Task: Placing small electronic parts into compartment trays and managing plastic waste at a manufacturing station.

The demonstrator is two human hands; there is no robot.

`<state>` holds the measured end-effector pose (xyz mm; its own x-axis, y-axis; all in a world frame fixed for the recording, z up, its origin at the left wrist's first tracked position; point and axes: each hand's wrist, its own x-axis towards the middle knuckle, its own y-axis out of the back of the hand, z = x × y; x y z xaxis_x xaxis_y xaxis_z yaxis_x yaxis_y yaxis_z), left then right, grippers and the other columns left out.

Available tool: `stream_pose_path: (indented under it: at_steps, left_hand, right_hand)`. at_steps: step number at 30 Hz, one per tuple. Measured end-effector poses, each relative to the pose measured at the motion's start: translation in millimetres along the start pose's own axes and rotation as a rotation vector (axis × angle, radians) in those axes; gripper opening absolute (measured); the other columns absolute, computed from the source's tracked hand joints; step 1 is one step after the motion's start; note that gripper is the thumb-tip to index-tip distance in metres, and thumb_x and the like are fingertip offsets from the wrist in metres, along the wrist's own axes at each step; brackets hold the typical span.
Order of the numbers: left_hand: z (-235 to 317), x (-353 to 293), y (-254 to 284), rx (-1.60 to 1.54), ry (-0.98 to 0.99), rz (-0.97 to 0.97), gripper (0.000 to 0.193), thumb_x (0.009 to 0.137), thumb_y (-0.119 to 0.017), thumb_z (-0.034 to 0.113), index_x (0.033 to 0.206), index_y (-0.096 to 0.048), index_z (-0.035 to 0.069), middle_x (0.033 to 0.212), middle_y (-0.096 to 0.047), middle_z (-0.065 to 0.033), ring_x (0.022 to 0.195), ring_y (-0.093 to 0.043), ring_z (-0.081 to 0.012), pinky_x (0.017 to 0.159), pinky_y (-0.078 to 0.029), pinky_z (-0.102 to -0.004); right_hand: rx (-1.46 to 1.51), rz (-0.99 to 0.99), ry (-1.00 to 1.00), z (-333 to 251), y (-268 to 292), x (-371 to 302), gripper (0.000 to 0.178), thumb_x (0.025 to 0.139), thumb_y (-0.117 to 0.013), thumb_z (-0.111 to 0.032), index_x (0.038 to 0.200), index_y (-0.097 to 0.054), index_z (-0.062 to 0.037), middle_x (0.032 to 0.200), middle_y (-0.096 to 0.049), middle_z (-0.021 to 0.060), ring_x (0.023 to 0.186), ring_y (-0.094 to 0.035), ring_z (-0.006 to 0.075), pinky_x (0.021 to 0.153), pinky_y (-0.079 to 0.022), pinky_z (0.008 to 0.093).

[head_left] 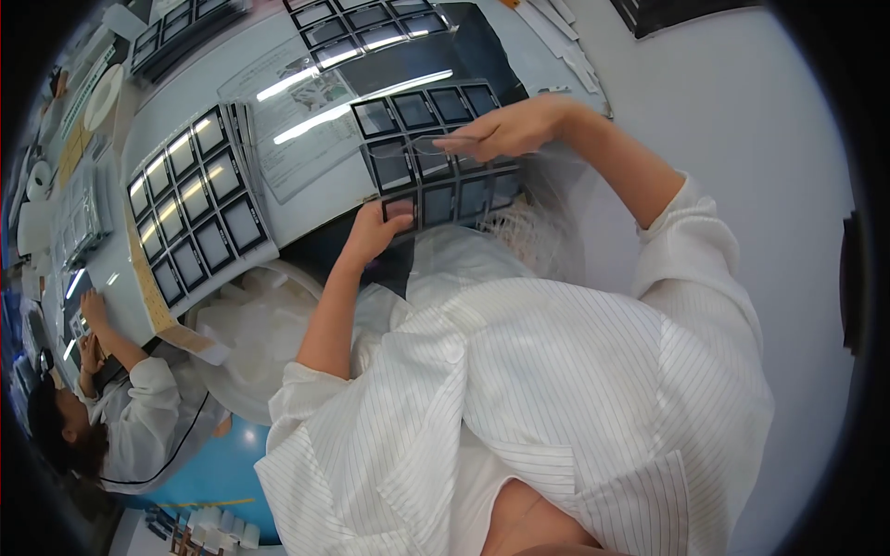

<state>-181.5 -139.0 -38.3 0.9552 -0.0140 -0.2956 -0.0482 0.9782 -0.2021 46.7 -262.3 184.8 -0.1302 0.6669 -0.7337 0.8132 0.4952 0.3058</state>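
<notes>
A black tray (pixel 445 190) with a grid of square glossy panes lies on the white table in front of me. My left hand (pixel 378 227) presses on the tray's near-left corner with fingers on the edge. My right hand (pixel 505 130) hovers over the tray's upper right part, pinching a thin clear square pane (pixel 428 144) by its edge. My forearms in white striped sleeves come in from below.
A stack of similar black grid trays (pixel 199 208) stands to the left, more trays (pixel 366 28) at the back. A laminated sheet (pixel 311 130) lies between them. A white bag-lined bin (pixel 250 334) sits at lower left. Another person (pixel 102 408) works at far left.
</notes>
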Motion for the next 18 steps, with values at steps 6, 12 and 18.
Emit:
stream_pose_path:
  at_steps: [6,12,18]
  left_hand:
    - [58,24,17,-0.176,0.085,0.232,0.023,0.084,-0.064,0.008,0.104,-0.064,-0.003,0.091,-0.067,-0.0093,0.081,-0.064,-0.0134,0.075,-0.050,-0.0257]
    - [23,22,28,-0.128,-0.029,0.056,0.027,0.086,-0.064,0.013,0.109,-0.062,-0.002,0.092,-0.066,-0.0057,0.080,-0.061,-0.0108,0.073,-0.049,-0.0243]
    - [64,31,15,-0.092,-0.021,0.044,0.039,0.092,-0.057,0.015,0.127,-0.050,0.000,0.102,-0.065,-0.0073,0.091,-0.063,-0.0153,0.077,-0.053,-0.0289]
  right_hand:
    - [-0.007,-0.063,0.065,-6,6,4,0.058,0.086,-0.042,-0.005,0.143,-0.031,-0.0019,0.146,-0.035,0.0161,0.134,-0.034,0.0233,0.110,-0.026,0.0300]
    - [0.343,0.048,0.083,15,57,-45,0.054,0.085,-0.047,-0.007,0.138,-0.042,-0.0053,0.135,-0.049,0.0152,0.125,-0.047,0.0271,0.105,-0.035,0.0366]
    - [0.373,0.140,0.116,10,55,-83,0.056,0.085,-0.056,-0.026,0.137,-0.045,-0.0071,0.131,-0.052,0.0156,0.118,-0.053,0.0273,0.097,-0.043,0.0377]
